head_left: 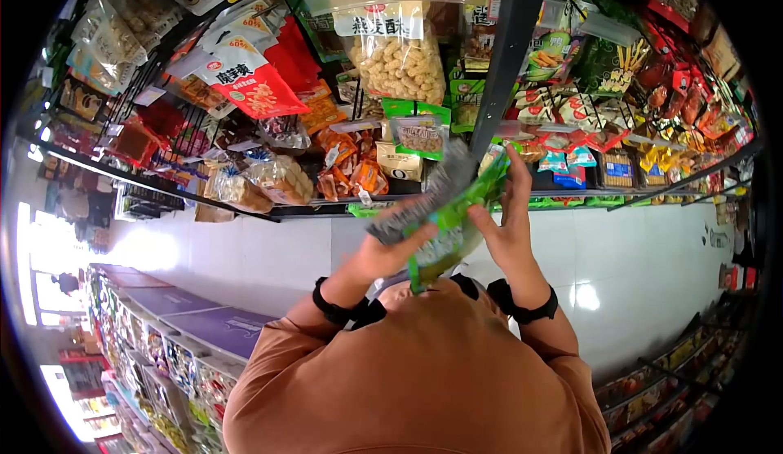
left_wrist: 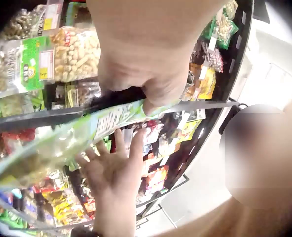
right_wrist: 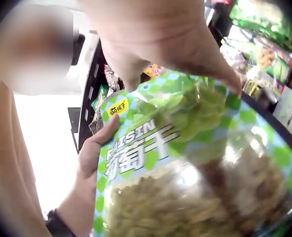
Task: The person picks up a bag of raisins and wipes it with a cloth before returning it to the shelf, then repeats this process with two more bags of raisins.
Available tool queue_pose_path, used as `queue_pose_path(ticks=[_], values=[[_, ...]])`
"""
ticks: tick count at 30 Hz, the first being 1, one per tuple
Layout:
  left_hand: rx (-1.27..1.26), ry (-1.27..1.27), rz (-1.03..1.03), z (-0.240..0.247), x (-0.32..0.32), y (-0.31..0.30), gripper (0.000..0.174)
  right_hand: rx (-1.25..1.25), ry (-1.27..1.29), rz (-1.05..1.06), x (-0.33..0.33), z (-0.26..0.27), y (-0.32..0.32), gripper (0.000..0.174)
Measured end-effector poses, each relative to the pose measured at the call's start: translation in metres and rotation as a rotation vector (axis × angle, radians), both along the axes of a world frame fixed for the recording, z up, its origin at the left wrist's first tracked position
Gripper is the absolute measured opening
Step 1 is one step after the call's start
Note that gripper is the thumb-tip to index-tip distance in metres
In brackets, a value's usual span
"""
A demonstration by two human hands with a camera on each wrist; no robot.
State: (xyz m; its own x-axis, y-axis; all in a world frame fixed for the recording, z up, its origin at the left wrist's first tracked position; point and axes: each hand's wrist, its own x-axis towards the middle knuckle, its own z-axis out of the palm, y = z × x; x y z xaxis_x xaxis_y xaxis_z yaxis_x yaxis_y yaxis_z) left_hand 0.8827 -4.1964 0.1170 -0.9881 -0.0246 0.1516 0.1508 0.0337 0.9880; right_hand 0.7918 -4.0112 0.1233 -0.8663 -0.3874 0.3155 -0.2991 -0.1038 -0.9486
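Observation:
My left hand (head_left: 383, 250) grips one edge of a green-and-blue chequered raisin bag (head_left: 444, 238), its thumb lying on the front near the yellow logo. The clear window of the raisin bag (right_wrist: 185, 202) shows brownish-green raisins. A dark grey, blurred strip with light lettering (head_left: 424, 201) lies along the bag beside that hand. My right hand (head_left: 510, 217) is at the bag's opposite end, fingers extended and thumb near the front. In the left wrist view the right hand (left_wrist: 111, 168) shows its palm with fingers spread, close by the bag.
Shelves of packaged snacks fill the space ahead, with a large bag of peanut-shaped snacks (head_left: 400, 54) and a red packet (head_left: 261, 87). A black upright post (head_left: 510, 46) stands just beyond the hands. Behind are pale floor (head_left: 285, 250) and a purple-topped display (head_left: 204, 319).

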Motion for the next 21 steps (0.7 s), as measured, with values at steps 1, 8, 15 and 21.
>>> queue_pose_path(ticks=[1, 8, 15, 21], values=[[-0.044, 0.173, -0.047, -0.002, -0.001, 0.013, 0.048, 0.097, 0.058, -0.03, -0.007, -0.007, 0.008, 0.08], [0.582, -0.301, -0.353, -0.015, 0.016, 0.03, 0.119, 0.029, 0.33, 0.186, 0.0, -0.004, -0.011, 0.076], [0.645, -0.109, -0.254, 0.009, 0.004, -0.002, 0.1, 0.26, 0.624, 0.175, 0.002, 0.003, -0.056, 0.088], [0.413, -0.09, -0.349, 0.022, 0.019, -0.067, 0.083, 0.278, 0.609, 0.007, -0.01, 0.004, -0.104, 0.124]])
